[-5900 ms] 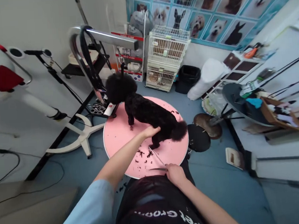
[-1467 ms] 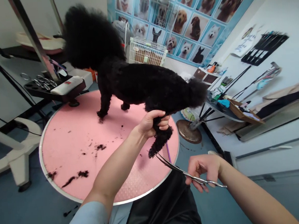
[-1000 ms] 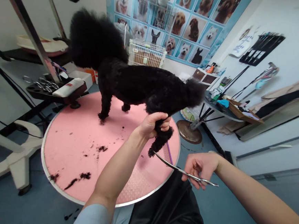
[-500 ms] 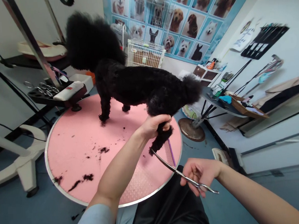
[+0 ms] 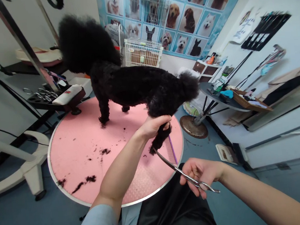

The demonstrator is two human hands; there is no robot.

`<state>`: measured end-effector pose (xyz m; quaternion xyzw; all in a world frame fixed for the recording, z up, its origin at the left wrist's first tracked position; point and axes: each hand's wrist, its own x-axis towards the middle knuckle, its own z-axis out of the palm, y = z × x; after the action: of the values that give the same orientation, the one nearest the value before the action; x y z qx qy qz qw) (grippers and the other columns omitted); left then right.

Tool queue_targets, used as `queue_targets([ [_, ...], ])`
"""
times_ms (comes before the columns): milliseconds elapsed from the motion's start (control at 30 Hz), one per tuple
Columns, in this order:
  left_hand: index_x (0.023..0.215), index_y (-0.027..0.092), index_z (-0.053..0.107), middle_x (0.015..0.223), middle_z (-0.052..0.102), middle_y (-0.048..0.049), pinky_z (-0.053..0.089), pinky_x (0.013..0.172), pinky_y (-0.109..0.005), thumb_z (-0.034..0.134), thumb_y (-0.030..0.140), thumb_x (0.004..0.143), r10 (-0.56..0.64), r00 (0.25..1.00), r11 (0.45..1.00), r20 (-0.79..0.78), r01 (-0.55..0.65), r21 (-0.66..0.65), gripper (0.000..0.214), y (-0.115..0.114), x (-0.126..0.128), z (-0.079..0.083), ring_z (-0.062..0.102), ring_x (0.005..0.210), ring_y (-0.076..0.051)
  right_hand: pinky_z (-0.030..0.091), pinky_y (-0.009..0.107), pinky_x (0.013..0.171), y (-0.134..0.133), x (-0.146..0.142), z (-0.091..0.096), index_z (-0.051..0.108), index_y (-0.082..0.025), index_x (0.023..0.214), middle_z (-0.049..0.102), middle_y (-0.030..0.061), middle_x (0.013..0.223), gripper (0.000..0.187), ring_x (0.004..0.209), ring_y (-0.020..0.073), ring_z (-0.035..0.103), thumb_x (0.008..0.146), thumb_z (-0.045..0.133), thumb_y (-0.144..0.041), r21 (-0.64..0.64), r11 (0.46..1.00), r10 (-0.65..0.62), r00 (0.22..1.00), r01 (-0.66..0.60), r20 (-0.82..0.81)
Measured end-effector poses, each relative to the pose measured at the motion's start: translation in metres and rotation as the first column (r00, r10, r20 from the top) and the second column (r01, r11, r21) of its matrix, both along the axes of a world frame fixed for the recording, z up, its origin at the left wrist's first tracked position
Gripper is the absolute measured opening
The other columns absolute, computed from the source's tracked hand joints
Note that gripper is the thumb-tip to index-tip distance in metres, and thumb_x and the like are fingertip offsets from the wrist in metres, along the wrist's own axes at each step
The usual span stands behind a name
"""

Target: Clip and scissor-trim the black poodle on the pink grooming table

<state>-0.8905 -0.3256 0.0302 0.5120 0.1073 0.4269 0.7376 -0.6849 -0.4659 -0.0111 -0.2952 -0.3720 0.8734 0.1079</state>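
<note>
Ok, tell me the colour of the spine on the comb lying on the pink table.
Purple; the comb's spine shows best in the head view.

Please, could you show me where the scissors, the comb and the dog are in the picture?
Scissors (image 5: 175,168): head view, on the blades.
Comb (image 5: 173,151): head view, on its purple spine.
Dog (image 5: 134,82): head view, on the side of its body.
</note>
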Motion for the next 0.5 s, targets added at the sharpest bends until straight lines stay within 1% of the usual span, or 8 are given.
queue_targets([
  [100, 0.052, 0.017, 0.045, 0.05, 0.042, 0.0032, 0.032, 0.047, -0.022, 0.062, 0.022, 0.071, 0.011, 1.0, 0.999, -0.014, -0.01, 0.036, 0.026, 0.001, 0.001, -0.001, 0.039, 0.045, -0.005, 0.06, 0.021, 0.057, -0.004, -0.002, 0.001, 0.069, -0.009, 0.111, 0.076, 0.0085, 0.082, 0.057, 0.062, 0.0159, 0.073, 0.061, 0.088, -0.029, -0.018, 0.999, -0.051, 0.997, 0.05, -0.063],
  [233, 0.051, 0.016, 0.045, 0.049, 0.043, 0.0034, 0.032, 0.048, -0.022, 0.062, 0.022, 0.073, 0.044, 0.996, 0.998, -0.079, -0.04, 0.049, 0.028, -0.003, 0.001, 0.002, 0.04, 0.045, -0.005, 0.059, 0.019, 0.053, -0.008, -0.004, -0.001, 0.069, -0.008, 0.111, 0.076, 0.0083, 0.08, 0.056, 0.059, 0.0152, 0.073, 0.061, 0.087, -0.023, -0.054, 0.997, -0.049, 0.997, 0.046, -0.051],
  [300, 0.051, 0.016, 0.045, 0.048, 0.044, 0.003, 0.032, 0.047, -0.022, 0.061, 0.023, 0.074, 0.041, 0.993, 0.998, -0.109, -0.035, 0.06, 0.029, -0.005, 0.001, 0.003, 0.039, 0.045, -0.005, 0.06, 0.02, 0.055, -0.01, -0.006, -0.001, 0.069, -0.007, 0.111, 0.076, 0.0092, 0.081, 0.056, 0.059, 0.0158, 0.073, 0.061, 0.087, -0.025, -0.063, 0.996, -0.062, 0.996, 0.058, -0.07],
  [400, 0.052, 0.016, 0.045, 0.049, 0.044, 0.003, 0.03, 0.047, -0.022, 0.062, 0.023, 0.074, 0.049, 0.989, 0.996, -0.14, -0.039, 0.078, 0.029, -0.006, 0.002, 0.004, 0.038, 0.046, -0.005, 0.061, 0.023, 0.058, -0.011, -0.009, 0.001, 0.068, -0.006, 0.11, 0.076, 0.0106, 0.082, 0.057, 0.062, 0.0173, 0.073, 0.063, 0.085, -0.033, -0.062, 0.991, -0.126, 0.986, 0.12, -0.111],
  [500, 0.054, 0.016, 0.045, 0.051, 0.044, 0.003, 0.03, 0.047, -0.022, 0.061, 0.023, 0.074, 0.062, 0.987, 0.995, -0.151, -0.048, 0.093, 0.027, -0.005, 0.002, 0.003, 0.038, 0.047, -0.005, 0.061, 0.024, 0.059, -0.012, -0.016, 0.002, 0.067, -0.007, 0.11, 0.075, 0.0096, 0.082, 0.054, 0.061, 0.0163, 0.073, 0.065, 0.083, -0.032, -0.044, 0.983, -0.181, 0.979, 0.177, -0.092],
])
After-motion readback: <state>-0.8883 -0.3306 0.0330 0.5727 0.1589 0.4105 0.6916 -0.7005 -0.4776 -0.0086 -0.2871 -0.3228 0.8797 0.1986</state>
